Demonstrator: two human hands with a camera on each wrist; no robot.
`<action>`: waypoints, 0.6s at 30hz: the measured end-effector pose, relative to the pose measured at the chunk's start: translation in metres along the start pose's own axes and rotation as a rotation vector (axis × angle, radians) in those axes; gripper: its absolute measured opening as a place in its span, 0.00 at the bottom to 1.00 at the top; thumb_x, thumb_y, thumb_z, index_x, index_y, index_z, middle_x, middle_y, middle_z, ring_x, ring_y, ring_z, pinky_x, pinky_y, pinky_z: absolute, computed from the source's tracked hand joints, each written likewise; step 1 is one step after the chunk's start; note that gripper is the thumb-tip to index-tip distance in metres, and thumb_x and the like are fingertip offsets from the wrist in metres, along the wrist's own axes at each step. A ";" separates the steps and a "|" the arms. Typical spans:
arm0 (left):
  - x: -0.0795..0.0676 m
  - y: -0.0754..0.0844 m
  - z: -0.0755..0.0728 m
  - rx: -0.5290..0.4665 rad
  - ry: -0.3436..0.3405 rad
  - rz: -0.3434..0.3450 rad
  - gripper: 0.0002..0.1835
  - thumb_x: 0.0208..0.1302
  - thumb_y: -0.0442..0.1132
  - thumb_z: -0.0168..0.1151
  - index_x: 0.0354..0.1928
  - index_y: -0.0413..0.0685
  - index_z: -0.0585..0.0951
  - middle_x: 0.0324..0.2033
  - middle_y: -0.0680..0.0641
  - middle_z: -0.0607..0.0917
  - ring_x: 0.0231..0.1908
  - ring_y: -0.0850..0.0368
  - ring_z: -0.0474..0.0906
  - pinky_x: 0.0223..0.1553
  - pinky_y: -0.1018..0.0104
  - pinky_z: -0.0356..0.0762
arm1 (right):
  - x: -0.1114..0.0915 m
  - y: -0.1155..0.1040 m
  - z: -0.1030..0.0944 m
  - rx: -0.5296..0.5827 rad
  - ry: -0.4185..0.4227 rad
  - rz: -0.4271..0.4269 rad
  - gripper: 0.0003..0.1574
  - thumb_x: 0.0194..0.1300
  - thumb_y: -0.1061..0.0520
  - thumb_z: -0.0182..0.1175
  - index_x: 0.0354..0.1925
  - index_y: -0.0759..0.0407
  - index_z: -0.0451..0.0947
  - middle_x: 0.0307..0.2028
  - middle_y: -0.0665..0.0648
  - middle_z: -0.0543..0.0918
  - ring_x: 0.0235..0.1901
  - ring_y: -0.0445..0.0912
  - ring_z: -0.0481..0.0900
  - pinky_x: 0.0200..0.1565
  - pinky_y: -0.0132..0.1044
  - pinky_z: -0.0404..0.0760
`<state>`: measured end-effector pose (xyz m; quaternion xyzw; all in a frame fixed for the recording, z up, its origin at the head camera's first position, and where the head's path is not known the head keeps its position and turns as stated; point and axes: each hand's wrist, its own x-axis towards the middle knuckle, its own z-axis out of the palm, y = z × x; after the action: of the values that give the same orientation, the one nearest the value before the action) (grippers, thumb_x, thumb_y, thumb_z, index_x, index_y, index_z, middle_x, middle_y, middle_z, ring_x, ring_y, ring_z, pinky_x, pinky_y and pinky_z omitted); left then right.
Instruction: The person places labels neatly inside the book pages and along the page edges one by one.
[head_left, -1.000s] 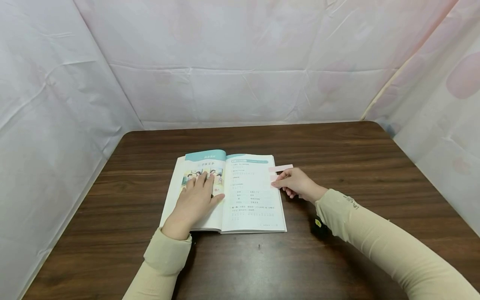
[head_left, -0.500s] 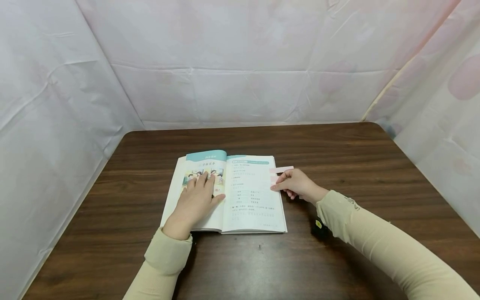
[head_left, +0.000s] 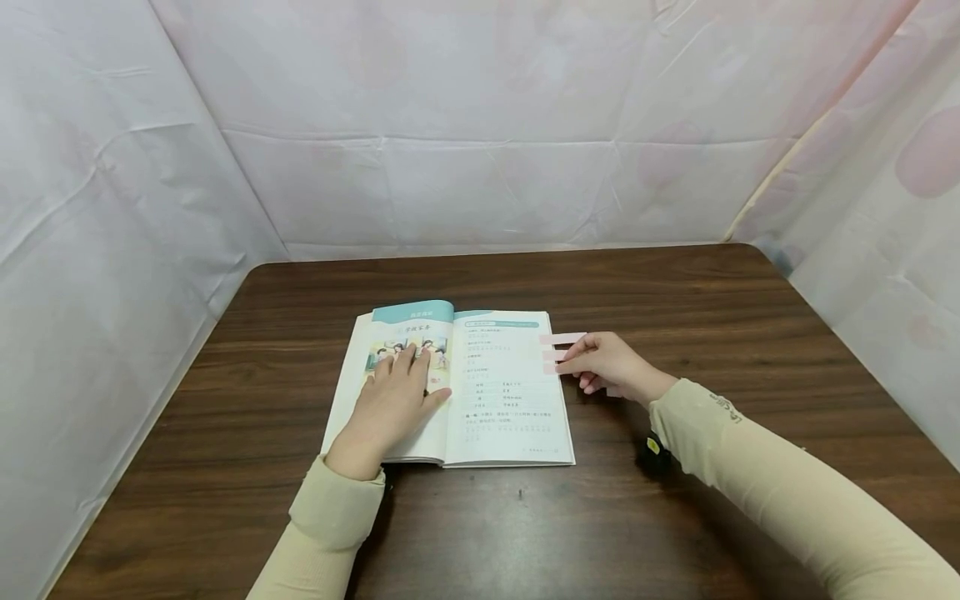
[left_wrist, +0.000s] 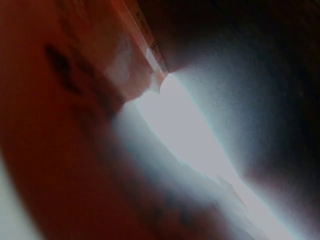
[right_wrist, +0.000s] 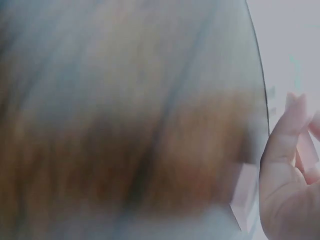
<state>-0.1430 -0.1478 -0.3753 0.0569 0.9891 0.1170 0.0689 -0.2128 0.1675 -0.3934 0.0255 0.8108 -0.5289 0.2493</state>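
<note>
An open textbook [head_left: 502,433] lies on the table, a coloured picture on its left page and printed lines on the right. My left hand [head_left: 386,408] rests on the left page, fingers spread over the picture. Pink sticky tabs [head_left: 561,339] stick out past the right page's outer edge, one below another. At that edge my right hand [head_left: 611,367] pinches a pink sticky tab between thumb and fingers. The right wrist view shows a pink strip [right_wrist: 307,147] between the fingers of this hand and another pale pink strip [right_wrist: 242,195] below it. The left wrist view is dark and blurred.
The dark wooden table [head_left: 480,542] extends around the book on all sides. Pale cloth curtains [head_left: 480,183] hang behind it and at both sides. A dark wrist camera [head_left: 654,454] sits under the right sleeve.
My right hand has shifted slightly to the right, its fingertips drawing back towards the page edge. More of the lower pink tabs shows now. The left hand and the book have stayed put.
</note>
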 end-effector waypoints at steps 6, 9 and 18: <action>0.001 -0.001 0.000 0.001 0.004 0.005 0.40 0.71 0.59 0.54 0.76 0.44 0.59 0.75 0.36 0.57 0.73 0.31 0.53 0.68 0.33 0.58 | -0.005 -0.001 -0.015 0.009 -0.001 -0.052 0.18 0.62 0.60 0.67 0.45 0.70 0.75 0.24 0.54 0.81 0.19 0.40 0.77 0.27 0.32 0.82; 0.001 -0.002 0.000 -0.001 0.001 0.003 0.40 0.71 0.59 0.54 0.76 0.44 0.59 0.75 0.36 0.57 0.73 0.31 0.52 0.67 0.33 0.58 | -0.008 0.000 -0.022 -0.011 -0.004 -0.067 0.18 0.64 0.60 0.65 0.46 0.71 0.75 0.26 0.55 0.82 0.21 0.41 0.78 0.28 0.34 0.83; 0.001 -0.002 -0.002 -0.001 -0.005 0.003 0.40 0.72 0.59 0.53 0.76 0.44 0.58 0.76 0.36 0.56 0.73 0.31 0.52 0.68 0.33 0.57 | -0.018 0.009 -0.036 -0.037 0.000 -0.137 0.17 0.66 0.62 0.63 0.46 0.76 0.75 0.28 0.59 0.84 0.25 0.44 0.82 0.33 0.40 0.86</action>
<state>-0.1446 -0.1497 -0.3737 0.0588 0.9888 0.1173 0.0713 -0.2080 0.2066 -0.3819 -0.0346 0.8204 -0.5297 0.2127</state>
